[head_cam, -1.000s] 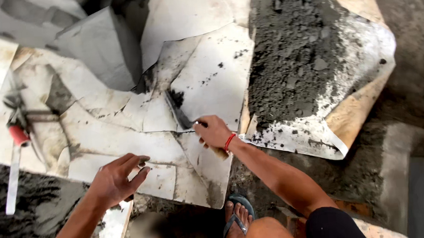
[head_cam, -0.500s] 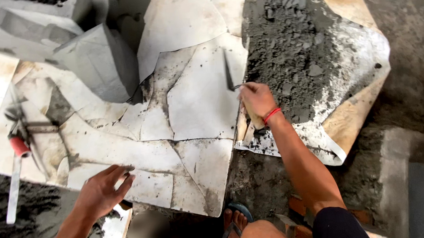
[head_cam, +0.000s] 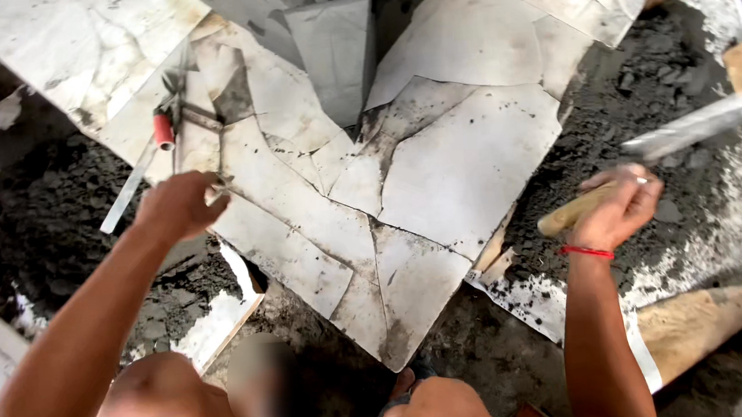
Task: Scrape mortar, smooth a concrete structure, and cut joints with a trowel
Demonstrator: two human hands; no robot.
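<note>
**Grey mortar, broken white tile, two hands at work**

White tile pieces (head_cam: pixel 463 168), cracked and irregular, laid flat and fitted edge to edge with dark joints between them; surfaces speckled with grey. They fill the middle of the head view.

Dark grey mortar heap (head_cam: pixel 639 106), loose and lumpy, just right of the tiles, lying on a pale board (head_cam: pixel 696 334) smeared white and grey.

Right hand (head_cam: pixel 615 206): fingers closed around the wooden handle of a trowel (head_cam: pixel 692 124). The handle pokes out towards the tiles; the flat metal blade runs up and to the right, blurred, above the mortar heap. A red band sits on the wrist (head_cam: pixel 586 251).

Left hand (head_cam: pixel 180 205): reaching over the left edge of the tiles, fingers curled with knuckles up. Whether it is clamped on anything cannot be told; the fingertips are at the tile edge beside a small metal piece.

Tile cutter (head_cam: pixel 164 127), metal with a red grip, lying on the upper left tiles, just above the left hand; a long pale bar slants down from it onto dark ground.

Grey block (head_cam: pixel 335 47), upright, at top centre between tile sheets.

Knees and a sandalled foot (head_cam: pixel 416 377) along the bottom edge.
</note>
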